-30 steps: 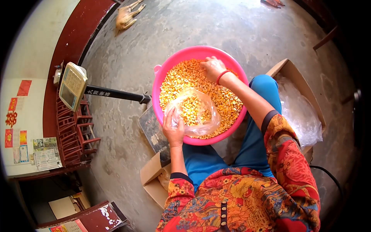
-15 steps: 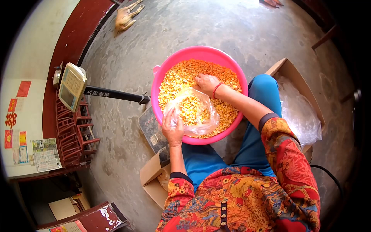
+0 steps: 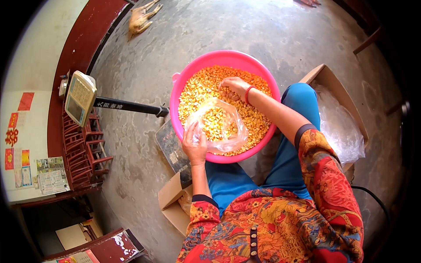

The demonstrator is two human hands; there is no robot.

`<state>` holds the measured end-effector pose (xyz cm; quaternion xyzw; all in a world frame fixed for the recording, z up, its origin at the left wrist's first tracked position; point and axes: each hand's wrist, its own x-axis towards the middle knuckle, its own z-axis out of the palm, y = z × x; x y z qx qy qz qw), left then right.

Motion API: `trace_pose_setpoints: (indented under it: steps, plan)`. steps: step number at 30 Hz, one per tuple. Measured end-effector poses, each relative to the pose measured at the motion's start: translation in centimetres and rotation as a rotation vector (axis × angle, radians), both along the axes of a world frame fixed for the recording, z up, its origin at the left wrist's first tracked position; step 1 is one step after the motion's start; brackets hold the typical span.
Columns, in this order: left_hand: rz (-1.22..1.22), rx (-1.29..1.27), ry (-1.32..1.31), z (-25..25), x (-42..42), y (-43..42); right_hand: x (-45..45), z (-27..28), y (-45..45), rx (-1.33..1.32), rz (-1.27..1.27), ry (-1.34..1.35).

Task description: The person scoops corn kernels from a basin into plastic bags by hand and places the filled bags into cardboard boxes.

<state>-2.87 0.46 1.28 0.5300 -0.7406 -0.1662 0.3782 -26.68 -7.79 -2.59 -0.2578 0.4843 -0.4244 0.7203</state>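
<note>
A pink plastic basin holds a deep layer of yellow-orange corn kernels. Resting on the kernels near the basin's front is a clear plastic bag, its mouth spread wide and corn inside it. My left hand grips the bag's left rim, thumb on one side and fingers on the other. Over the corn behind the bag, my right hand is palm down with its fingers curled on kernels; the fingertips are partly hidden. A red beaded bracelet circles the right wrist.
The basin sits on a platform scale, whose post carries a display at left. An open carton of clear bags stands at right, another carton at lower left. Stacked red chairs line the wall. An animal lies on the floor.
My right hand has risen slightly from the corn and turned, showing more of its curled fingers. My left hand keeps its hold on the bag's rim.
</note>
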Motion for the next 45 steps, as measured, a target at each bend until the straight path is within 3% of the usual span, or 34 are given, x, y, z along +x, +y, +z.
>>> trace_pose_setpoints:
  steps: [4, 8, 12, 14, 20, 24, 28, 29, 36, 45]
  plan:
    - [-0.006, -0.004, 0.012, 0.0, 0.0, 0.0, 0.7, 2.9, 0.1, -0.129, -0.088, -0.163]
    - [-0.011, -0.016, 0.006, -0.5, 0.2, -0.2, 3.3, 7.4, 1.3, -0.243, 0.010, -0.278]
    - [-0.006, 0.007, 0.033, -0.6, 0.2, -0.1, 6.6, 6.7, 2.6, -0.368, 0.175, -0.209]
    - [0.046, 0.055, 0.015, -0.3, 0.1, 0.1, 7.5, 5.7, 3.5, -0.562, 0.263, -0.099]
    - [-0.005, 0.014, 0.023, 0.0, 0.0, -0.1, 5.8, 6.0, 2.4, -0.562, 0.382, -0.035]
    - [0.010, -0.011, -0.001, -0.3, 0.1, -0.2, 2.0, 3.8, -0.5, -0.666, 0.080, 0.577]
    - [0.003, -0.003, 0.012, -0.4, 0.1, -0.2, -1.8, 1.4, -1.7, -0.552, 0.218, 1.390]
    - [0.003, -0.008, 0.007, -0.4, 0.1, -0.2, -2.1, 0.2, -1.9, -0.523, 0.197, 1.483]
    - [0.003, 0.003, 0.013, -0.1, -0.1, 0.0, 0.2, -0.8, -0.6, -0.494, 0.252, 1.445]
    - [-0.006, -0.004, 0.013, -0.2, 0.0, -0.1, 3.2, -0.1, 1.2, -0.751, 0.388, 1.280]
